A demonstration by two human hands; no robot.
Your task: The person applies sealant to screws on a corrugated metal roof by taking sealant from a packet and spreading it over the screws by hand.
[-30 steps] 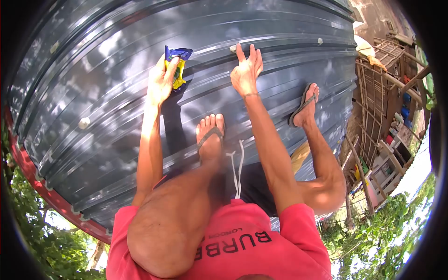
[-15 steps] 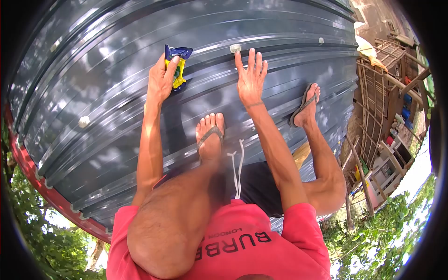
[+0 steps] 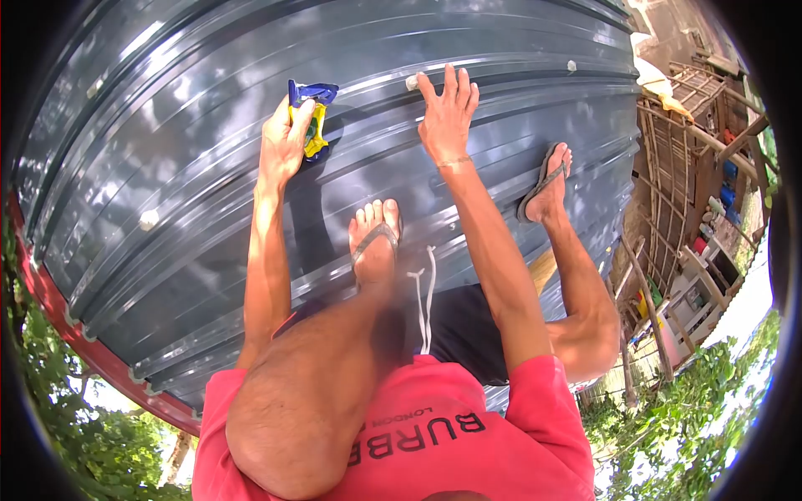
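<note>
My left hand (image 3: 282, 144) grips a yellow and blue packet (image 3: 317, 129), its thumb pressed on the front and its dark blue top end crumpled. The packet is held just over the dark ribbed metal roofing (image 3: 368, 179). To the right, my right hand (image 3: 447, 121) lies over a raised rib with its fingers spread. One digit rests against the edge of a small whitish lump (image 3: 412, 82) stuck on the rib. What fills the packet is hidden.
More whitish lumps (image 3: 149, 220) dot the sheet. Both feet in flip-flops (image 3: 376, 244) rest on the roofing. A red edge strip (image 3: 58, 313) borders it at lower left, with foliage beyond. A wooden structure (image 3: 677, 163) and assorted objects lie below on the right.
My right hand has shifted slightly up and left, its fingers now more bent beside the whitish lump. My left hand has moved a little to the left with the packet.
</note>
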